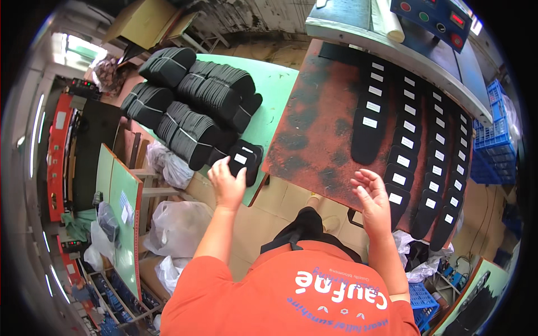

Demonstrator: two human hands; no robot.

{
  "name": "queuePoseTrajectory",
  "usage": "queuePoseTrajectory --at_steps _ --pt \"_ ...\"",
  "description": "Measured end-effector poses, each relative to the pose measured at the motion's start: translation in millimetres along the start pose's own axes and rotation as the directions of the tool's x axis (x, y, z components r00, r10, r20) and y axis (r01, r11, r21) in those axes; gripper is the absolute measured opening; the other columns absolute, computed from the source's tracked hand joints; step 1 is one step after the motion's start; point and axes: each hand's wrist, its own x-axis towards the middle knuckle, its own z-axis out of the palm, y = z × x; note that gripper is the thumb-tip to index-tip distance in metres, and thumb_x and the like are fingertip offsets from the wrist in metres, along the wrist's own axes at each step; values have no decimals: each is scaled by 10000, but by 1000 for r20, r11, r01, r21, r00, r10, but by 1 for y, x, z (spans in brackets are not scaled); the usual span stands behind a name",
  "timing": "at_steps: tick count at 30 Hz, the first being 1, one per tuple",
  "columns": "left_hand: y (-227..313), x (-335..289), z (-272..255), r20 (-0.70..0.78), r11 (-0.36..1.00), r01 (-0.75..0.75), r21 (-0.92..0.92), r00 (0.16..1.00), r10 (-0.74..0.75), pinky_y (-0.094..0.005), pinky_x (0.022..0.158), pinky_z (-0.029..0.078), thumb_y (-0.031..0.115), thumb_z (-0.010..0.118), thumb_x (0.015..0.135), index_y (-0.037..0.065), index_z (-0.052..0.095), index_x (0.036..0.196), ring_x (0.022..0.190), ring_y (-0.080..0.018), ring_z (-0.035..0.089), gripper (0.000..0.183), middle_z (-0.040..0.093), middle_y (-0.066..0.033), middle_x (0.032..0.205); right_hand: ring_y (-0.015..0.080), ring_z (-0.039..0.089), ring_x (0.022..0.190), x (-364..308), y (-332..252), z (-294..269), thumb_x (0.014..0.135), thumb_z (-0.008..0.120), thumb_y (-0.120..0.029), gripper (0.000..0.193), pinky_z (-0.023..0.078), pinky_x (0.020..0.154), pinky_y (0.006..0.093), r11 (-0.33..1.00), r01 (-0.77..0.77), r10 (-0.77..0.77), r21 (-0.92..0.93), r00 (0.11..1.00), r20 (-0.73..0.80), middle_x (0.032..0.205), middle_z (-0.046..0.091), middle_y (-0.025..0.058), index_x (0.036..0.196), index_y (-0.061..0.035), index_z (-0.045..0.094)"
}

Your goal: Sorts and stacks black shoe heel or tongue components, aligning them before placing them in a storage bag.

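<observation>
My left hand (227, 183) is at the near corner of the green table, its thumb and fingers apart. Its fingertips meet the edge of a small stack of black insoles (250, 175), the top one bearing white labels. Over the near edge of the reddish-brown board (305, 120), my right hand (374, 204) hovers with loosely bent fingers and nothing in it. Beyond it, rows of overlapping black insoles (367, 140) with white labels lie on the board. Bundles of black insoles (188, 131), tied with light bands, are piled behind my left hand.
A machine with a blue control box (434, 21) and a metal beam (403, 70) stands over the board's far side. Blue crates (486, 145) are stacked at the right. Plastic bags (178, 227) and a tilted green panel (120, 196) are at the left.
</observation>
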Motion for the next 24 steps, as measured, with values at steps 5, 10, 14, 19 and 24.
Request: queuePoseTrajectory --at_steps 5,10,14,19,24 --pt "-65 -15 25 288 866 446 -228 880 -377 -416 963 392 292 813 613 -54 416 1243 1117 -345 493 821 503 -237 1217 143 507 1044 0 13 30 865 559 -46 330 414 914 279 998 -62 66 -28 979 193 1131 511 52 1185 -29 477" --pt "-64 4 32 468 725 558 -404 807 -360 -345 819 494 219 807 613 -104 518 1115 930 -261 620 664 622 -203 1028 125 527 989 -4 26 42 864 561 -43 292 415 903 270 992 -65 93 -110 957 275 1083 541 36 1149 -28 501" --pt "-44 15 30 727 441 790 -425 588 -353 -329 787 505 161 800 627 -61 579 1073 871 -221 636 545 640 -145 1004 103 522 967 -8 30 50 864 558 -39 258 424 873 262 982 -95 140 -164 946 291 1045 551 22 1119 -26 520" --pt "-50 9 38 695 340 777 -529 627 -351 -340 764 521 78 749 674 -44 588 1054 848 -226 639 430 643 -136 981 89 525 935 -11 35 49 871 559 -56 226 434 850 252 977 -101 157 -188 936 313 999 563 15 1093 -23 538" --pt "-54 1 10 422 468 514 -718 857 -295 -338 789 513 38 741 675 -37 475 1101 895 -221 618 507 608 -144 1001 98 537 944 -8 42 44 865 576 -72 222 440 839 255 978 -126 174 -168 937 304 990 574 27 1079 -19 551"
